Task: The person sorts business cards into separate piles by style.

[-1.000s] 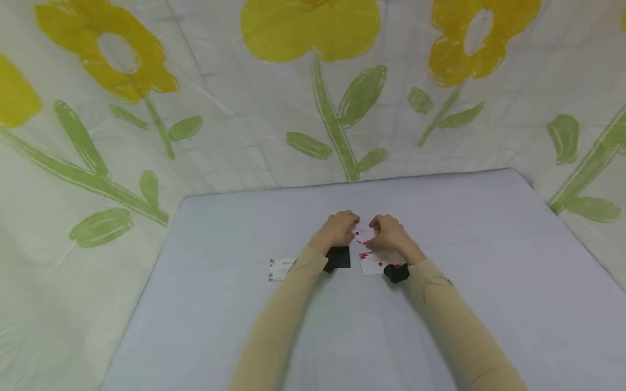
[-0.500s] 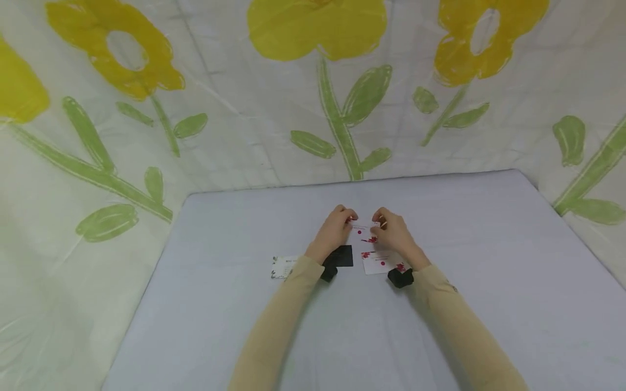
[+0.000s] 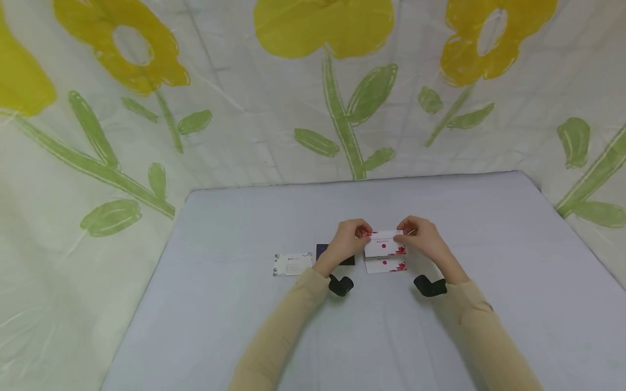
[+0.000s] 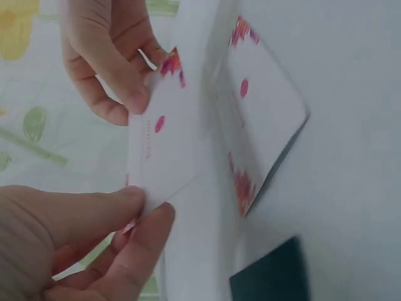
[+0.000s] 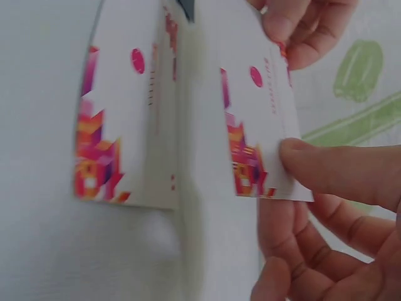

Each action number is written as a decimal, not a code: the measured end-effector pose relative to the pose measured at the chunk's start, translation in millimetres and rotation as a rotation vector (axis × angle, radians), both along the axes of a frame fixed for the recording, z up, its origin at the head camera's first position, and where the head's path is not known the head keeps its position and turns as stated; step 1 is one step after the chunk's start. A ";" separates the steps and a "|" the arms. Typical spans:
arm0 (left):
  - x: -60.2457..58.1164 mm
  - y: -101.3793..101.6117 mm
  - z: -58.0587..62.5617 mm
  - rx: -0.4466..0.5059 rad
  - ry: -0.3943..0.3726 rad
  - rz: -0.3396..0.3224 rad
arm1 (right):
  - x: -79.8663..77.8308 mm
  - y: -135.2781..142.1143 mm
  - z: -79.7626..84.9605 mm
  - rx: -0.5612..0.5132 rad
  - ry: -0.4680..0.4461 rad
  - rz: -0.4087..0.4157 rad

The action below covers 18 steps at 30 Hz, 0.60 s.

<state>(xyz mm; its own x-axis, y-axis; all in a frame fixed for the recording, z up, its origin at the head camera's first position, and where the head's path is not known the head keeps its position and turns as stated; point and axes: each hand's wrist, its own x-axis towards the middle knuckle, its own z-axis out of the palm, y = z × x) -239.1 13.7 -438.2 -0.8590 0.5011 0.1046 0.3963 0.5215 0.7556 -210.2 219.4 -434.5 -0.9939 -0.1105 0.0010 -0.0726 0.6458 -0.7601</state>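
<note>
Between both hands a white business card with red and orange patterns and a red dot is held up off the table. My left hand pinches its left end between thumb and fingers. At the other end my right hand pinches it, the thumb lying on the printed face. Just below it in the head view, a matching pile of white cards lies on the table; the left wrist view shows its thick edge. Left of that pile sit dark cards, partly covered by my left wrist.
A white card with leafy corners lies farther left on the pale table. Black straps with camera mounts hang under both wrists. A flower-printed curtain stands behind the table.
Both hands have moved right and toward the person with the card, which is now lifted over the matching pile. The dark cards and the leafy card show more fully.
</note>
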 end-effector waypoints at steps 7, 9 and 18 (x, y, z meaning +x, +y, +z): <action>12.4 4.6 -9.4 -0.043 -0.009 -0.019 | 11.3 1.7 -10.3 0.025 -0.094 0.012; 15.8 5.0 -9.8 -0.053 -0.023 -0.009 | 12.5 0.4 -12.6 0.027 -0.099 0.017; 23.6 7.8 -12.6 -0.169 -0.005 0.041 | 15.8 -6.0 -13.2 0.089 -0.092 0.018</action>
